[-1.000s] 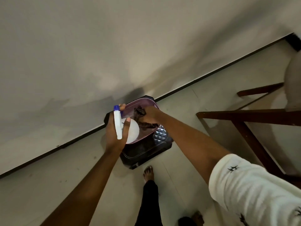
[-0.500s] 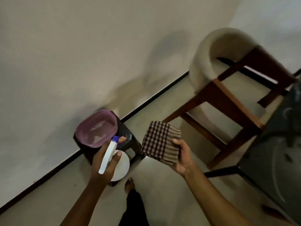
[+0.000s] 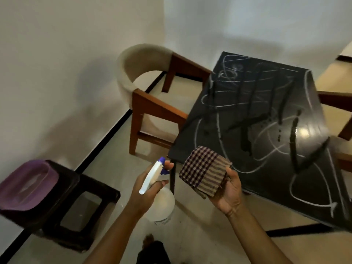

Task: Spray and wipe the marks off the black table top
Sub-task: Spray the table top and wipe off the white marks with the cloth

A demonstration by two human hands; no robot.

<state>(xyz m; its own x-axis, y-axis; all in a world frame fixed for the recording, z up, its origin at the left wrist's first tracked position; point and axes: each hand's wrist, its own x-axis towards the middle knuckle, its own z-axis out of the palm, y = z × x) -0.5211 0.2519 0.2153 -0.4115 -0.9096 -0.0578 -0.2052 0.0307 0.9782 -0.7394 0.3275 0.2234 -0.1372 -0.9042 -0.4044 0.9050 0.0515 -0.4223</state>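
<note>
The black table top point(image 3: 247, 103) fills the right half of the view, covered in white scribbled marks and a few wet dark streaks. My left hand point(image 3: 146, 189) grips a white spray bottle point(image 3: 162, 202) with a blue nozzle, held left of the table's near corner. My right hand point(image 3: 228, 193) holds a folded checked cloth point(image 3: 204, 170) palm up, just over the table's near edge.
A wooden chair with a beige curved back point(image 3: 144, 73) stands against the wall, left of the table. A dark stool point(image 3: 83, 202) at lower left carries a purple basin point(image 3: 24, 185). Another chair frame point(image 3: 339, 103) shows beyond the table's right side. My foot point(image 3: 148, 240) is below.
The view has swung right from the stool to the table. My right hand lifted the cloth out of the basin and carried it to the table's edge; the spray bottle came along.
</note>
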